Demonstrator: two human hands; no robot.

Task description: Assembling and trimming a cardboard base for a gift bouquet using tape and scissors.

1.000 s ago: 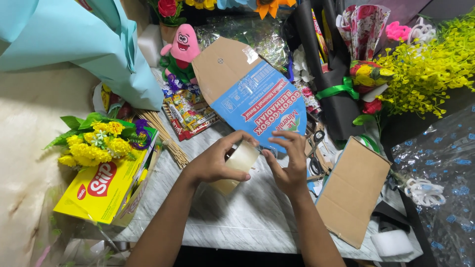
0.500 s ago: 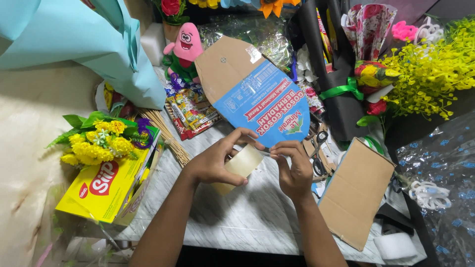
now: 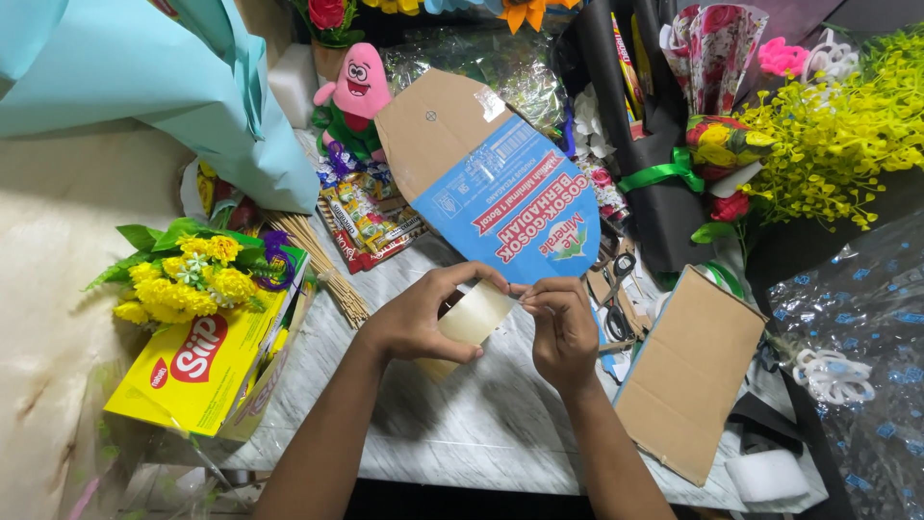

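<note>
Here: two hands (image 3: 491, 323), one tape roll (image 3: 474, 318).

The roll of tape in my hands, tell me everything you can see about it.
The roll of tape is wide and pale, a translucent cream-tan, probably clear packing tape. It is held above the white marble-look table, tilted with its broad outer face toward the camera. The left hand grips it, thumb underneath. The right hand pinches at its right edge, apparently at the loose end. Its core is hidden.

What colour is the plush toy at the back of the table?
Pink, with green shorts; the plush toy shows best in the head view.
</note>
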